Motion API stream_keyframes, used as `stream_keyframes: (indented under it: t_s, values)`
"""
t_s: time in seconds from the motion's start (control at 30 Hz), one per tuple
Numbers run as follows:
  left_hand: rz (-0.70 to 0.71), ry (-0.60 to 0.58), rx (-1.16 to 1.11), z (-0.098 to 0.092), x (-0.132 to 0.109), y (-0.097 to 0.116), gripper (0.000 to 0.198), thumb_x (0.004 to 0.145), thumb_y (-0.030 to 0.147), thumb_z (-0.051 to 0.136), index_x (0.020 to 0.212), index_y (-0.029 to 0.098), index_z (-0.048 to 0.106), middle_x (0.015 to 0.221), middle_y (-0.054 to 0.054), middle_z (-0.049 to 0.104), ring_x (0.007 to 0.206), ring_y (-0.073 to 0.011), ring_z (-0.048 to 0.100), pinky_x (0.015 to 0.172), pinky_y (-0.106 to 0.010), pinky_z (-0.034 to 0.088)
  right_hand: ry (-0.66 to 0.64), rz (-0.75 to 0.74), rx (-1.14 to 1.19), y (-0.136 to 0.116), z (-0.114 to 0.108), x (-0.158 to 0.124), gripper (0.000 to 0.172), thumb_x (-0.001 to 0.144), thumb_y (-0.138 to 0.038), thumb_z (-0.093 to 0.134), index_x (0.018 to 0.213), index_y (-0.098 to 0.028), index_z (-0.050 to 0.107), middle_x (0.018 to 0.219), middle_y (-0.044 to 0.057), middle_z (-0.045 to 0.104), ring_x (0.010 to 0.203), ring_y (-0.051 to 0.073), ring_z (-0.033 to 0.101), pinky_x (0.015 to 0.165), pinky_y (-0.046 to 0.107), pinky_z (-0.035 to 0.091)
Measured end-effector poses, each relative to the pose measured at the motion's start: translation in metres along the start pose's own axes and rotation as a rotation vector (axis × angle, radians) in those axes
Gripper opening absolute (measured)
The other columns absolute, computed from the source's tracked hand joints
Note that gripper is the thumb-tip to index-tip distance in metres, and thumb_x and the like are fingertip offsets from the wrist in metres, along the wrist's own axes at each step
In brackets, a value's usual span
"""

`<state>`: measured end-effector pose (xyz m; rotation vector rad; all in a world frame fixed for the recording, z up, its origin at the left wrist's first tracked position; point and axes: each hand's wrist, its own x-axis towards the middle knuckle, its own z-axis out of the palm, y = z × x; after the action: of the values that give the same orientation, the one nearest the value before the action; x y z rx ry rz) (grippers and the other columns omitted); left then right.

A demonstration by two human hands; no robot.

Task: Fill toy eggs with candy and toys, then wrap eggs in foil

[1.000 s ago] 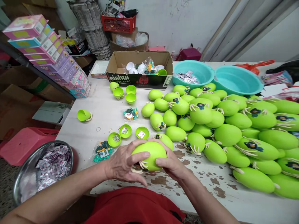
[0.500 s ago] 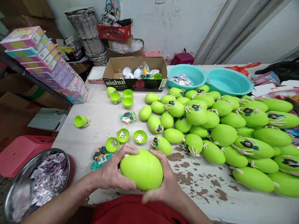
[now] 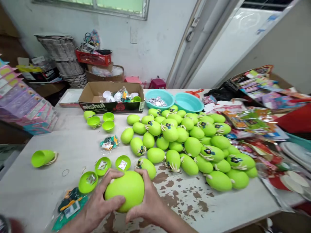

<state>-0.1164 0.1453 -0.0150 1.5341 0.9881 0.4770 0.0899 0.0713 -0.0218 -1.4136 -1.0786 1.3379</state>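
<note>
A lime-green plastic egg is held over the table's front part, between my two hands. My left hand is wrapped round its left end, and my right hand grips the right end. Just beyond my left hand lie three green half shells, each with a small white packet inside. Partly behind my left forearm is a clear bag of green, orange and dark toy parts. A similar bag lies farther back. Finished-looking green eggs with cords are heaped to the right.
A cardboard box with white shells stands at the back, beside two turquoise basins. Several green cups sit before it, another cup far left. Stacked pink-purple boxes rise at left; colourful packaging covers the right.
The view has swung right and up, showing more of the right side. The seam that showed on the held egg is no longer visible. Both hands still grip the egg.
</note>
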Motion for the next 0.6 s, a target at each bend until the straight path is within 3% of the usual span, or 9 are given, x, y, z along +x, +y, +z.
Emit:
stream_keyframes:
  t_s: [0.13, 0.2, 0.27, 0.33, 0.4, 0.5, 0.57, 0.6]
  values:
    - [0.175, -0.084, 0.089, 0.022, 0.013, 0.000, 0.049, 0.069, 0.056, 0.075, 0.110, 0.030, 0.067, 0.118, -0.006, 0.060, 0.113, -0.0307, 0.056, 0.094, -0.040, 0.051, -0.062, 0.087, 0.337, 0.017, -0.008, -0.013, 0.110, 0.024, -0.044, 0.098, 0.117, -0.025, 0.042, 0.114, 0.006, 0.061, 0.103, 0.031, 0.062, 0.087, 0.042, 0.052]
    - [0.220, -0.134, 0.123, 0.028, 0.029, 0.008, 0.054, 0.066, 0.056, 0.077, 0.113, 0.032, 0.066, 0.125, -0.007, 0.057, 0.118, -0.0337, 0.053, 0.098, -0.045, 0.049, -0.057, 0.114, 0.380, 0.021, -0.018, -0.010, 0.111, 0.028, -0.043, 0.097, 0.123, -0.025, 0.042, 0.115, 0.005, 0.062, 0.103, 0.030, 0.064, 0.087, 0.042, 0.052]
    - [0.217, -0.125, 0.105, 0.030, 0.050, 0.019, 0.072, 0.066, 0.058, 0.076, 0.131, 0.032, 0.055, 0.139, -0.010, 0.049, 0.127, -0.0371, 0.047, 0.104, -0.051, 0.043, -0.036, 0.105, 0.351, 0.018, -0.031, 0.004, 0.110, 0.036, -0.046, 0.095, 0.130, -0.025, 0.042, 0.118, 0.007, 0.062, 0.103, 0.031, 0.065, 0.087, 0.044, 0.052]
    - [0.165, -0.053, 0.003, 0.028, 0.069, 0.029, 0.090, 0.073, 0.059, 0.070, 0.149, 0.031, 0.031, 0.149, -0.013, 0.039, 0.131, -0.0369, 0.045, 0.104, -0.052, 0.043, -0.001, 0.055, 0.281, 0.006, -0.048, 0.027, 0.105, 0.044, -0.051, 0.091, 0.132, -0.023, 0.043, 0.120, 0.009, 0.062, 0.103, 0.032, 0.064, 0.087, 0.045, 0.052]
    - [0.109, 0.126, -0.120, 0.024, 0.079, 0.030, 0.089, 0.082, 0.056, 0.062, 0.153, 0.029, 0.015, 0.151, -0.015, 0.036, 0.130, -0.0326, 0.048, 0.100, -0.047, 0.047, 0.145, -0.029, 0.108, -0.013, -0.072, 0.056, 0.101, 0.049, -0.057, 0.087, 0.133, -0.022, 0.044, 0.123, 0.012, 0.061, 0.107, 0.034, 0.061, 0.089, 0.047, 0.050]
    - [0.026, 0.419, -0.127, 0.019, 0.066, 0.004, 0.065, 0.084, 0.050, 0.060, 0.140, 0.024, 0.040, 0.134, -0.013, 0.053, 0.115, -0.0264, 0.058, 0.091, -0.038, 0.051, 0.572, -0.227, -0.397, -0.046, -0.120, 0.109, 0.106, 0.056, -0.065, 0.080, 0.138, -0.011, 0.042, 0.134, 0.022, 0.051, 0.122, 0.040, 0.049, 0.098, 0.051, 0.040]
    - [-0.086, 0.392, -0.038, 0.020, 0.041, -0.026, 0.044, 0.081, 0.045, 0.063, 0.117, 0.020, 0.059, 0.107, -0.009, 0.066, 0.094, -0.0230, 0.064, 0.081, -0.033, 0.052, 0.738, -0.301, -0.729, -0.059, -0.157, 0.156, 0.107, 0.063, -0.068, 0.075, 0.140, -0.003, 0.042, 0.137, 0.031, 0.045, 0.130, 0.043, 0.040, 0.096, 0.049, 0.036]
    - [-0.155, 0.336, -0.009, 0.021, 0.026, -0.042, 0.035, 0.080, 0.042, 0.063, 0.106, 0.019, 0.064, 0.094, -0.006, 0.068, 0.084, -0.0212, 0.064, 0.076, -0.031, 0.051, 0.769, -0.247, -0.861, -0.060, -0.174, 0.182, 0.113, 0.058, -0.070, 0.076, 0.141, -0.002, 0.042, 0.137, 0.034, 0.044, 0.130, 0.044, 0.039, 0.088, 0.049, 0.038]
